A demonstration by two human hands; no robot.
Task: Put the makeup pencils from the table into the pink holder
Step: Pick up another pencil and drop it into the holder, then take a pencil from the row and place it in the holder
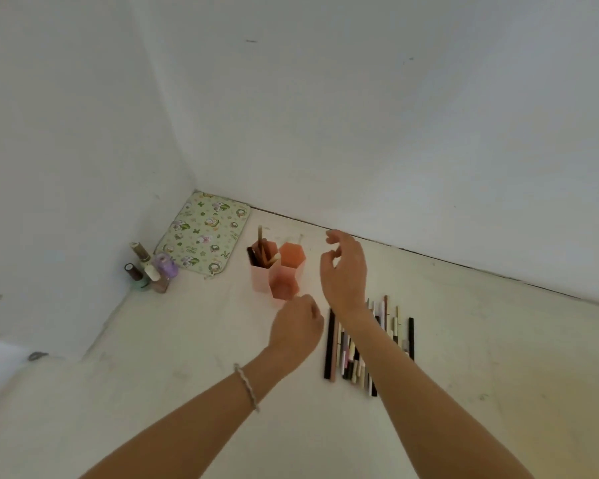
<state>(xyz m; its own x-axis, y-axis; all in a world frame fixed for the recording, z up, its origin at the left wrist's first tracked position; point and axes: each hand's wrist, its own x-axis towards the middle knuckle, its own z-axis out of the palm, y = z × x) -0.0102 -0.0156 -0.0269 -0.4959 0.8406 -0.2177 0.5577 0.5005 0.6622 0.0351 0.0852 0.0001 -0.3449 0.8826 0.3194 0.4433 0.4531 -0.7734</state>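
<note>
The pink holder (278,271) stands on the white table, made of hexagonal tubes. Its left tube holds several pencils (261,252); the right tube looks empty. A row of makeup pencils (332,347) lies side by side to the right, partly under my right forearm. My right hand (344,271) hovers just right of the holder, fingers spread and curled, holding nothing. My left hand (296,326) sits just in front of the holder, fingers curled in; I see nothing in it. A beaded bracelet (247,387) is on my left wrist.
A floral mat (204,233) lies in the back corner. Nail polish bottles (151,267) cluster by the left wall. White walls close the table at the back and left. The table's near left edge (21,361) drops off.
</note>
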